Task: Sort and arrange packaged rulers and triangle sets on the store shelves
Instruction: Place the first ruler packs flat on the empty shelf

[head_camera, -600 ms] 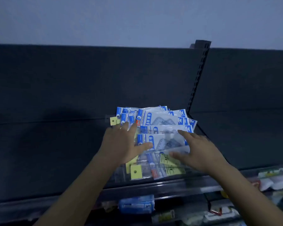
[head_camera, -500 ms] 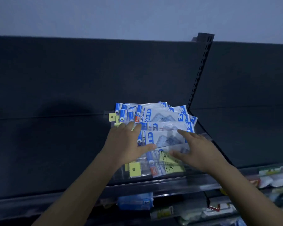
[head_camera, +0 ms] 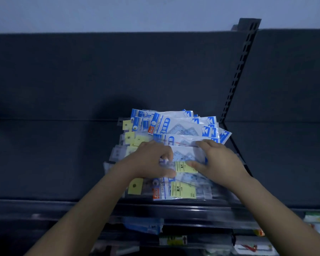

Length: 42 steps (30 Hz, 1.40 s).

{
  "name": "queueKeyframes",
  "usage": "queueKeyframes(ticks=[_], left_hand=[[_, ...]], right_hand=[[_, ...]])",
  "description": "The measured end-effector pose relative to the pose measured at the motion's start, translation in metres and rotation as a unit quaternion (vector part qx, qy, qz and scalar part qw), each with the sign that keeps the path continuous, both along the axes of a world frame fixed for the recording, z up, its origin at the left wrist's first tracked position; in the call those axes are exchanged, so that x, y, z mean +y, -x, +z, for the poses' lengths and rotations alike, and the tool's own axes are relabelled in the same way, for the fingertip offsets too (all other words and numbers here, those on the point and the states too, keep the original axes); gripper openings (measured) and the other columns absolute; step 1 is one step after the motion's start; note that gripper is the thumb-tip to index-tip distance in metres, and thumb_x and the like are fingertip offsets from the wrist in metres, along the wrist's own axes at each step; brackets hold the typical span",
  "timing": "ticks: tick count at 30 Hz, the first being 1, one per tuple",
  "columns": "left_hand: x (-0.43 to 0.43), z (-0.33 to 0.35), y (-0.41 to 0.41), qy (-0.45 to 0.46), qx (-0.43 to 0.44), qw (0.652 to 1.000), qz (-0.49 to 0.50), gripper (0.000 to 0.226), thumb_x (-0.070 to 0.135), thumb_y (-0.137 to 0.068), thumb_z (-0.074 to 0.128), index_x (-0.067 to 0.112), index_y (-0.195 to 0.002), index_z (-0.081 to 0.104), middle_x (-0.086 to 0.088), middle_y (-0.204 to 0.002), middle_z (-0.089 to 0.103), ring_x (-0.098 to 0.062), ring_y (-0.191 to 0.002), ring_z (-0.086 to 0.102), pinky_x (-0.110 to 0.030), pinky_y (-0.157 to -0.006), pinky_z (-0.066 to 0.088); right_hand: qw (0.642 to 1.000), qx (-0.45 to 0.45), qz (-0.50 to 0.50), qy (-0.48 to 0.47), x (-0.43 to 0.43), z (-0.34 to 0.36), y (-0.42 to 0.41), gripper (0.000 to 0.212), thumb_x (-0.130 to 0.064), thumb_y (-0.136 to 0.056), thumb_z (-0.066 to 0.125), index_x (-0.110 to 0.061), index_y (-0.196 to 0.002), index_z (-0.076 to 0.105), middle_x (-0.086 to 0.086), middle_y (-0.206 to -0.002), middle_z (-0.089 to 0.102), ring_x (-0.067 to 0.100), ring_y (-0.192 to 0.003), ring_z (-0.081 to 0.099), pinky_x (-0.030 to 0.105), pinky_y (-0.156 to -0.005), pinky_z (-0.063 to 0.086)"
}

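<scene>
At the front of the dark shelf (head_camera: 44,163) lies a yellow-labelled ruler packet (head_camera: 181,191). Just behind it, the left hand (head_camera: 151,159) and right hand (head_camera: 218,159) each pinch an end of a clear triangle-set packet (head_camera: 187,156) atop the pile. Blue-headed packets (head_camera: 183,126) fan behind, near the slotted upright (head_camera: 236,76).

A heap of triangle-set packets (head_camera: 183,126) is laid overlapping on the shelf (head_camera: 54,159), near its right end and just left of the slotted upright (head_camera: 236,71). Ruler packets (head_camera: 129,137) are stacked along the heap's left side. A middle packet (head_camera: 187,156) is gripped at its left edge by the left hand (head_camera: 151,159) and at its right edge by the right hand (head_camera: 220,161). More goods (head_camera: 142,225) are kept below the front rail (head_camera: 174,213).
</scene>
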State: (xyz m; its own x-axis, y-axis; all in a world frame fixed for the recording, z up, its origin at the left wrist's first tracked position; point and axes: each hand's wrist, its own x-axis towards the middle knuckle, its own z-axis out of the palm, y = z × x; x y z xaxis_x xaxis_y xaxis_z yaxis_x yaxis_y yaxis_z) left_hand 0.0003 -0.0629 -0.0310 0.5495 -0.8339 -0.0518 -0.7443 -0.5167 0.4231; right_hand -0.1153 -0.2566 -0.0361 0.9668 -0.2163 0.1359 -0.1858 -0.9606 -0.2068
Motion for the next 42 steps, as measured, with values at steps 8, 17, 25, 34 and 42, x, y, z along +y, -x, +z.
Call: queueKeyframes(ticks=[8,17,25,34,42], left_hand=[[-0.006,0.005,0.000,-0.038,0.004,0.999,0.011,0.028,0.052,-0.078,0.067,0.034,-0.085,0.047,0.017,-0.080,0.046,0.000,-0.078,0.039,-0.030,-0.079,0.024],[-0.001,0.018,-0.021,0.151,0.048,0.984,0.080,0.006,0.030,-0.089,0.060,0.025,-0.090,0.059,0.012,-0.089,0.060,-0.014,-0.080,0.061,-0.029,-0.071,0.049],[-0.016,0.017,-0.029,-0.002,-0.007,1.000,0.018,0.081,0.039,-0.068,0.083,0.018,-0.133,0.038,-0.002,-0.117,0.056,-0.019,-0.099,0.050,-0.038,-0.089,0.047],[-0.014,0.011,-0.058,-0.042,0.066,0.997,0.002,0.045,0.035,-0.080,0.074,0.022,-0.117,0.052,0.001,-0.121,0.051,-0.013,-0.097,0.052,-0.025,-0.076,0.039],[0.009,0.053,-0.087,0.180,-0.020,0.977,0.108,0.009,0.017,-0.091,0.051,0.025,-0.087,0.051,-0.001,-0.070,0.058,-0.018,-0.051,0.051,-0.023,-0.045,0.040]], right_hand=[[0.990,0.011,0.135,-0.037,0.007,-0.001,-0.004,0.053,-0.053,-0.085,0.058,-0.025,-0.130,0.052,-0.008,-0.126,0.054,0.014,-0.115,0.050,0.029,-0.099,0.040],[0.997,0.005,0.054,-0.062,0.002,0.015,-0.003,0.010,-0.017,-0.093,0.048,-0.023,-0.085,0.047,-0.006,-0.077,0.054,0.017,-0.071,0.053,0.030,-0.058,0.042],[0.994,-0.037,-0.071,0.076,-0.024,0.029,0.016,0.029,-0.003,-0.088,0.043,-0.021,-0.106,0.057,0.000,-0.098,0.064,0.023,-0.094,0.054,0.029,-0.082,0.023],[0.987,-0.040,-0.153,0.019,-0.021,0.034,0.041,0.026,-0.017,-0.092,0.045,-0.022,-0.116,0.053,0.001,-0.106,0.061,0.024,-0.102,0.053,0.033,-0.081,0.023],[0.982,-0.074,-0.174,-0.003,-0.010,0.039,0.053,0.029,-0.015,-0.097,0.035,-0.018,-0.120,0.053,0.002,-0.106,0.058,0.022,-0.097,0.053,0.030,-0.078,0.025]])
